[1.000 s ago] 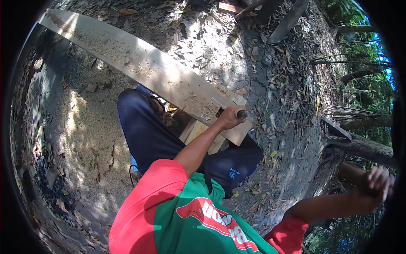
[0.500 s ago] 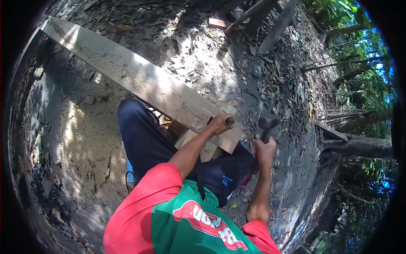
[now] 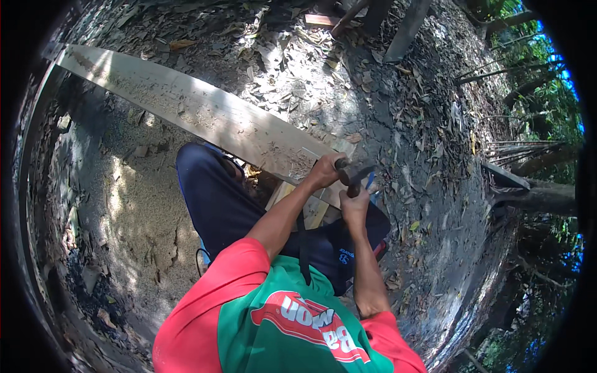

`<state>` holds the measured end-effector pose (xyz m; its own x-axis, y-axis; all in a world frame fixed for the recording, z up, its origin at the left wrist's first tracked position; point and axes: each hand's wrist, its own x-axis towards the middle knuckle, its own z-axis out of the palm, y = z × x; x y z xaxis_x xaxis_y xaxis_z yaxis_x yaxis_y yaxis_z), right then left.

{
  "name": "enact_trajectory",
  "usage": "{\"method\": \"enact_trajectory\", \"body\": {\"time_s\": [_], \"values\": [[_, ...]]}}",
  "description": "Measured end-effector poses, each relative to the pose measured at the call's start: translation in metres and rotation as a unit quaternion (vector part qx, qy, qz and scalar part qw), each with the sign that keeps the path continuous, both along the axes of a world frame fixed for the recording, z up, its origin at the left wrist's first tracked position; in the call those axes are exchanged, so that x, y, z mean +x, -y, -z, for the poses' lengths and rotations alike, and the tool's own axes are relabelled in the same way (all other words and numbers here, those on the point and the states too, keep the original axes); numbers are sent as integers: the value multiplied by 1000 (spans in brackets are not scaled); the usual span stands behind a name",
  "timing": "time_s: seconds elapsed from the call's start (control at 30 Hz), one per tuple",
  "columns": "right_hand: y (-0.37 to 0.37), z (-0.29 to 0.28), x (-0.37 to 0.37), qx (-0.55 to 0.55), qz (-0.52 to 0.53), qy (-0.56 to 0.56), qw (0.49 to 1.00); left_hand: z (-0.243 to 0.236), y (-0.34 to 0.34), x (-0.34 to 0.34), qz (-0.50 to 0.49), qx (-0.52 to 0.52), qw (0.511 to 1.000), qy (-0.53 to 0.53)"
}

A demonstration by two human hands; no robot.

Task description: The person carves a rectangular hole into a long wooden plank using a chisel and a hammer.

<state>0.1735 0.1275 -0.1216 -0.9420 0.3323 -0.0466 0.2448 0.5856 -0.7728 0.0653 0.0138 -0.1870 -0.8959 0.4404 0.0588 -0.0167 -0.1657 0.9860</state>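
A long pale plank (image 3: 211, 115) runs from the far left to the space in front of my knees, with wood shavings scattered over it. Near its close end my left hand (image 3: 324, 173) is wrapped round a chisel (image 3: 341, 163); the butt of the handle shows, while the blade is mostly hidden by the fingers. My right hand (image 3: 354, 208) grips a hammer (image 3: 359, 176) by its handle. The hammer's dark head is right beside the chisel's butt; whether they touch I cannot tell.
Wooden blocks (image 3: 316, 211) lie beneath the plank's near end, between my legs. Sawdust (image 3: 146, 211) covers the ground at left, dry leaves (image 3: 298, 81) beyond the plank. A reddish block (image 3: 321, 20) lies far off by some posts; a tree trunk (image 3: 550, 198) is at right.
My right hand has brought the hammer left, from beside the plank to the chisel's butt. My left hand still holds the chisel on the plank. The whole view has shifted slightly.
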Motion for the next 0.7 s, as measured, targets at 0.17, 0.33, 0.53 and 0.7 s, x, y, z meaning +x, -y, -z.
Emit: {"method": "enact_trajectory", "body": {"time_s": [0.17,0.33,0.53,0.7], "values": [[-14,-25,28,-39,57,128,989,9,19,1,7,-71,997,7],[-39,21,37,-106,109,297,943,-15,19,-1,9,-151,988,-35],[-41,46,43,45,25,352,935,9,49,62,-46,-148,973,-172],[-44,41,41,27,9,389,921,-5,34,27,1,-153,972,-178]]}}
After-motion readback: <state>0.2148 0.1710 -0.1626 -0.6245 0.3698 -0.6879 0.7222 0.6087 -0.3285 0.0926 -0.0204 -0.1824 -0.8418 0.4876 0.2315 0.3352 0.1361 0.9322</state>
